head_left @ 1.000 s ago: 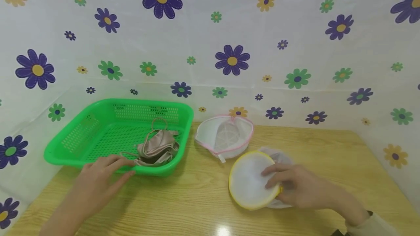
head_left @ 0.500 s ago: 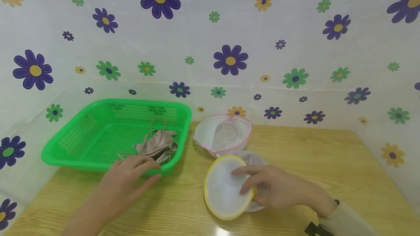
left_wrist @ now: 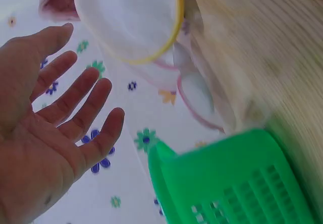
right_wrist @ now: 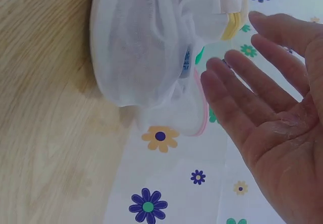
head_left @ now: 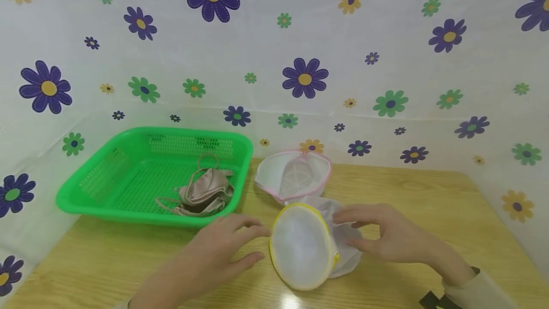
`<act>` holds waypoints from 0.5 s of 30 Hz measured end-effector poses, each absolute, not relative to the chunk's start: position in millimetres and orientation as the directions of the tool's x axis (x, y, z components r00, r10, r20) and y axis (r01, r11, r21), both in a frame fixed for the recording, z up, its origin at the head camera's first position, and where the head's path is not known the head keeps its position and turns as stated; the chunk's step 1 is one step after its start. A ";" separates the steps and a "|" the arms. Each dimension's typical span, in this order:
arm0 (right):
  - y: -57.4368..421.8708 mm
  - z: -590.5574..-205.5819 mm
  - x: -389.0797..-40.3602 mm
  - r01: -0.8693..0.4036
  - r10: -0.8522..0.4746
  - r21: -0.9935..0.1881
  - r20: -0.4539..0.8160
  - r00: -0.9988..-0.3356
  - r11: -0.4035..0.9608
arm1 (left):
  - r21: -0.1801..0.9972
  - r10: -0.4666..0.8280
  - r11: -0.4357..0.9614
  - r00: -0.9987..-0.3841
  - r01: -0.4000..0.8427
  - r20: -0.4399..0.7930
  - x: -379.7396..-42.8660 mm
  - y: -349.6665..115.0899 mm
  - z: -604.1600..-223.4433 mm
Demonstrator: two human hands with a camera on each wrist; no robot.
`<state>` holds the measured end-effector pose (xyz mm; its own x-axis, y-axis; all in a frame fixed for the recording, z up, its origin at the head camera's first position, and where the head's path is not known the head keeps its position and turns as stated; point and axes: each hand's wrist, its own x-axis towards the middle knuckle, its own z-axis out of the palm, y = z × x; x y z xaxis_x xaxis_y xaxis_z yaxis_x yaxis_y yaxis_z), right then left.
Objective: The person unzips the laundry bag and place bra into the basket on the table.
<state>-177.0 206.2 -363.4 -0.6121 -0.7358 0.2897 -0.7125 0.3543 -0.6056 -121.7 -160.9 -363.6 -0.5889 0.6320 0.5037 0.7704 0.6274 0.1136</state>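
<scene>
A white mesh laundry bag with a yellow zipper rim point(head_left: 302, 247) stands tilted on the wooden table, its round face toward the left. Just left of that rim is my left hand point(head_left: 206, 256), fingers loosely extended and holding nothing; the left wrist view shows its palm bare. On the other side, my right hand point(head_left: 392, 235) is spread beside the bag's soft mesh body point(right_wrist: 136, 47). Its fingers look apart from the mesh in the right wrist view. Directly behind lies a second white mesh laundry bag with pink trim point(head_left: 296, 178), its zipper gaping.
A green plastic basket point(head_left: 150, 218) stands at the left of the table. Crumpled beige satin fabric with thin straps point(head_left: 208, 190) lies in its right corner. A white flower-printed sheet point(head_left: 257, 42) hangs behind the table point(head_left: 420, 199).
My right hand has brought the yellow-rimmed laundry bag leftward, then let go and drawn back to the right. My left hand has moved from the basket's rim rightward to the bag.
</scene>
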 end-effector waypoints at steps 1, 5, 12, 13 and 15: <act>207.7 -364.0 -176.8 -0.712 -0.733 -0.611 0.297 -0.612 0.346 | 0.122 0.646 0.621 -0.594 0.774 0.480 -122.7 -154.8 -364.0; 210.3 -367.1 -175.7 -0.727 -0.737 -0.597 0.311 -0.600 0.340 | 0.122 0.710 0.584 -0.578 0.802 0.401 -131.8 -131.5 -369.0; 209.5 -377.6 -176.2 -0.746 -0.680 -0.482 0.349 -0.645 0.459 | 0.074 0.809 0.545 -0.547 0.835 0.216 -153.1 -102.9 -377.3; 209.7 -379.0 -176.5 -0.731 -0.670 -0.474 0.332 -0.664 0.490 | 0.069 0.814 0.539 -0.541 0.839 0.211 -155.5 -100.8 -378.0; 210.9 -382.1 -178.2 -0.700 -0.659 -0.473 0.284 -0.697 0.536 | 0.073 0.819 0.534 -0.537 0.842 0.204 -159.3 -96.9 -379.7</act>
